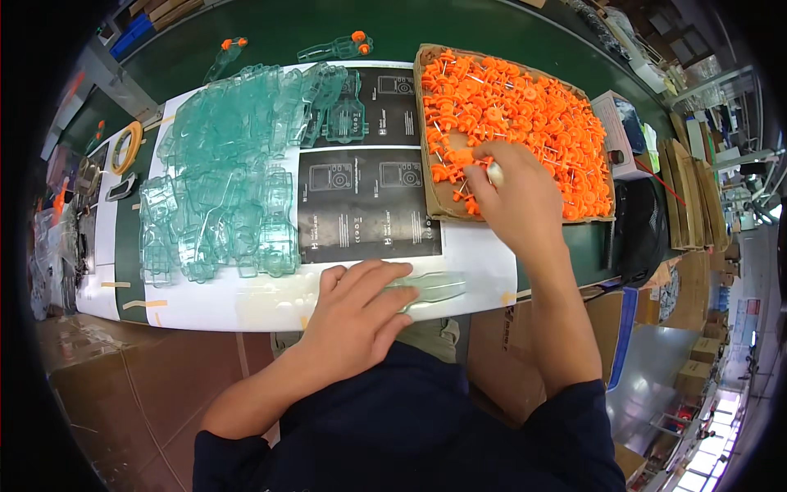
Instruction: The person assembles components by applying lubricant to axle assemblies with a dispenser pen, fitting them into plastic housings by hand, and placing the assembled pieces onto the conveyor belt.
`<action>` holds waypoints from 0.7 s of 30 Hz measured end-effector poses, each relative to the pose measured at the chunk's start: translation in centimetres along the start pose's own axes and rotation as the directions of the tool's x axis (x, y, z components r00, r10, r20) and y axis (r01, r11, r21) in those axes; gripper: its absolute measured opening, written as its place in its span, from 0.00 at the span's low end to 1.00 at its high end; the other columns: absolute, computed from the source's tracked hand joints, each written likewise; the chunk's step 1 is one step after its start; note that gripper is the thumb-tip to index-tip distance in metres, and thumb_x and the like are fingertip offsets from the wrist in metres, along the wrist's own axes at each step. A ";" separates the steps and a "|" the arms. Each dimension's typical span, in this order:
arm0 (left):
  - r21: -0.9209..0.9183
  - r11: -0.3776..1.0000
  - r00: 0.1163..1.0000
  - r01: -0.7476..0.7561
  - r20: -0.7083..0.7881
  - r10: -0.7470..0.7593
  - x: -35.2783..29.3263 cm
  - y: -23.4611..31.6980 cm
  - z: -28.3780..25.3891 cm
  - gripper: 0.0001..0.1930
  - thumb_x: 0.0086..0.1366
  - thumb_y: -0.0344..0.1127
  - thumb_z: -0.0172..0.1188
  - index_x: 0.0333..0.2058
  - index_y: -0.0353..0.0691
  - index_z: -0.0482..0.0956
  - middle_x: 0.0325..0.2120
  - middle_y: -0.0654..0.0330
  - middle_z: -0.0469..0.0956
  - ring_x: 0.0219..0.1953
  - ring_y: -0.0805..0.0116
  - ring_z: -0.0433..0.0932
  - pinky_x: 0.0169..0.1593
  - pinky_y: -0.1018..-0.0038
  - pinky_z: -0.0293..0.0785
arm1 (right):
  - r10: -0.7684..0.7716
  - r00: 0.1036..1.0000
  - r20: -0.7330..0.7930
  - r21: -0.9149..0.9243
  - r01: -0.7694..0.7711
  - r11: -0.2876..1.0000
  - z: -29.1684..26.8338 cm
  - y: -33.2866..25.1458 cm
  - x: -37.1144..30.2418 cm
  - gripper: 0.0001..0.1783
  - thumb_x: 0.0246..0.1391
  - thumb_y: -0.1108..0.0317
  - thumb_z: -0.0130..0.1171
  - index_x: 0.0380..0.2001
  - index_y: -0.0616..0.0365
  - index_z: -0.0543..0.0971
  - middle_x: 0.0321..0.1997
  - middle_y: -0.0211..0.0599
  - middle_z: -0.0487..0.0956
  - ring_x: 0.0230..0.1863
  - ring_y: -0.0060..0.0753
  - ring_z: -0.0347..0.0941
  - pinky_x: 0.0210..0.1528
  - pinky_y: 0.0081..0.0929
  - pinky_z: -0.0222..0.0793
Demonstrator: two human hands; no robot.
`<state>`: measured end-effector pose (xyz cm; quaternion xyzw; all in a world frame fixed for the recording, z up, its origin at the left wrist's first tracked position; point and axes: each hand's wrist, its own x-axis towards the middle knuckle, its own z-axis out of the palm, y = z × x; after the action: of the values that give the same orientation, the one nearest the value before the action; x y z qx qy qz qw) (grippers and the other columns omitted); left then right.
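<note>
Under the left hand (361,307): clear shell (434,287).

A single head-worn fisheye view looks steeply down, close over the white-topped table (270,307). It faces forward across it. The dark, curved rim probably hides the far edges.

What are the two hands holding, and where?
Left hand presses flat on a clear plastic shell, covering its left end. Right hand reaches into orange parts; grip unclear.
</note>
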<state>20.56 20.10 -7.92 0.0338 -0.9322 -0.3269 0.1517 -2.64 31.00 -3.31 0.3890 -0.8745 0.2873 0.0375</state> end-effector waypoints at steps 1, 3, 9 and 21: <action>-0.207 0.977 0.997 0.058 -0.043 -0.068 -0.2 0.5 0.0 0.23 0.57 0.29 0.67 0.53 0.39 0.76 0.57 0.56 0.72 0.57 0.58 0.71 0.60 0.59 0.61 | -0.021 0.999 0.028 -0.114 0.024 0.993 0.5 -0.2 0.6 0.08 0.58 0.66 0.59 0.37 0.58 0.80 0.31 0.36 0.80 0.31 0.34 0.77 0.33 0.30 0.71; -0.589 0.797 0.972 0.133 -0.082 -0.222 -0.5 1.3 0.0 0.25 0.55 0.27 0.66 0.53 0.38 0.75 0.57 0.54 0.72 0.59 0.56 0.71 0.63 0.57 0.62 | -0.053 0.995 0.089 -0.333 0.080 0.939 1.1 -0.5 1.1 0.08 0.58 0.65 0.61 0.37 0.56 0.80 0.35 0.37 0.82 0.32 0.36 0.78 0.35 0.31 0.72; -0.890 0.455 0.796 0.018 -0.263 -0.546 -1.2 0.9 0.2 0.26 0.54 0.25 0.66 0.53 0.36 0.74 0.57 0.52 0.73 0.61 0.51 0.71 0.65 0.58 0.64 | -0.108 0.990 -0.088 -0.257 0.082 0.963 1.4 1.2 1.8 0.09 0.58 0.63 0.62 0.38 0.55 0.81 0.38 0.37 0.82 0.32 0.38 0.78 0.36 0.32 0.73; -0.174 0.977 0.939 -0.121 -0.341 0.056 2.2 -0.2 -2.3 0.23 0.55 0.24 0.66 0.52 0.37 0.76 0.55 0.54 0.77 0.59 0.51 0.75 0.58 0.63 0.73 | 0.212 0.841 0.497 0.789 -0.540 0.293 -2.7 0.1 0.1 0.06 0.60 0.70 0.59 0.38 0.59 0.78 0.26 0.32 0.74 0.18 0.13 0.61 0.12 0.12 0.48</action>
<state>19.18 18.27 -5.78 0.0318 -0.8576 -0.3977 0.3245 -3.18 32.45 -1.12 0.1629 -0.6324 0.6536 -0.3825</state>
